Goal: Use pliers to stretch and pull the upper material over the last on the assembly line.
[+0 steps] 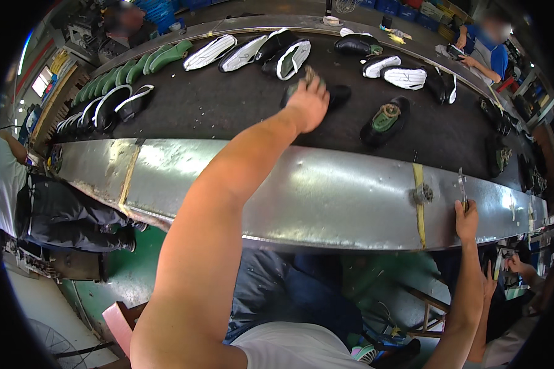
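Observation:
My left hand (311, 103) reaches over the dark belt, its fingers bent over a black shoe (340, 96). The palm hides much of that shoe, and a tan bit shows above the fingertips. Near the right end of the metal ledge, my right hand (467, 220) is closed around a slim metal tool with a pointed tip (461, 181); its exact kind is unclear. To the right of my left hand lies a black shoe with a green insert and tan cord (386, 117). Just beyond it, a black shoe with a white sole (289, 59) rests on its side.
Green shoe lasts (129, 71) line the belt's far left, with black-and-white shoes (108, 107) before them. More shoes (404, 77) lie at the right. A metal ledge (332, 190) runs along the near side. People stand left and far right (483, 52); another person's hand (489, 283) is below my right arm.

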The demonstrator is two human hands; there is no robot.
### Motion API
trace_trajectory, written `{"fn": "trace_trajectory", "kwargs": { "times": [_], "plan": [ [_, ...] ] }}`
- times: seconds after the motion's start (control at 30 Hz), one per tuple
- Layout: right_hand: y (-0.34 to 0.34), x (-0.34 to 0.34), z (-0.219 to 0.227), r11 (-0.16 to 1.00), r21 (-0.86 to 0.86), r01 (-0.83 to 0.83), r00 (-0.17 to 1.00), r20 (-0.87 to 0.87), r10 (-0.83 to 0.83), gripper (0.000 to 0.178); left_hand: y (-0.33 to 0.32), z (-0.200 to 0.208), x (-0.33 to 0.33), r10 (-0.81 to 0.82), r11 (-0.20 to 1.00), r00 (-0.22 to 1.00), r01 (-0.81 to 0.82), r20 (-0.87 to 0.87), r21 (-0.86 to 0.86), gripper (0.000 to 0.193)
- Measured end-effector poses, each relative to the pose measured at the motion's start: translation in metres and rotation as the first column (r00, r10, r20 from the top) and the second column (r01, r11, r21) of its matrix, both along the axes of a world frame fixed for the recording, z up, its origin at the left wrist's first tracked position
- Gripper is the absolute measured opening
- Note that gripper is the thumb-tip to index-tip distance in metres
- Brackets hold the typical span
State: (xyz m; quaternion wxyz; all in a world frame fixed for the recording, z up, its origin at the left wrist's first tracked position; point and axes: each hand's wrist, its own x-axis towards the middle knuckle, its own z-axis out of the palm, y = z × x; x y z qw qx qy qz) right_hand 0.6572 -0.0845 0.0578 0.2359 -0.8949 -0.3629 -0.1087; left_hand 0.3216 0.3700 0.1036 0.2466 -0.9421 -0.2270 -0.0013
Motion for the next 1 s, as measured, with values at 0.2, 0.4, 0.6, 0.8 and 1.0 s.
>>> {"fn": "trace_trajectory", "kwargs": {
  "times": [0.2, 0.4, 0.6, 0.8, 1.0],
  "plan": [
    [0.122, -0.034, 0.100, 0.954, 0.276, -0.115, 0.956, -0.229, 0.182, 0.027, 0.010, 0.006, -0.038, -0.106, 0.881, 0.897, 0.285, 0.429, -0.378, 0.038],
    [0.380, -0.054, 0.132, 0.925, 0.250, -0.285, 0.798, -0.472, 0.374, 0.037, 0.156, -0.031, -0.070, 0.635, 0.701, 0.114, 0.331, 0.764, -0.632, 0.033],
    [0.561, -0.035, 0.072, 0.962, -0.077, -0.262, 0.963, -0.088, 0.255, 0.054, 0.252, -0.058, -0.036, 0.984, 0.174, -0.073, 0.573, 0.162, -0.801, 0.046],
    [0.646, -0.037, 0.026, 0.866, -0.353, -0.355, 0.866, 0.224, 0.447, 0.048, 0.306, -0.068, -0.027, 0.987, -0.123, 0.157, 0.705, -0.015, -0.698, 0.057],
    [0.657, -0.027, 0.025, 0.817, -0.492, -0.301, 0.804, 0.331, 0.495, 0.049, 0.321, -0.068, -0.023, 0.987, -0.131, 0.159, 0.740, -0.018, -0.659, 0.037]
  ]
}}
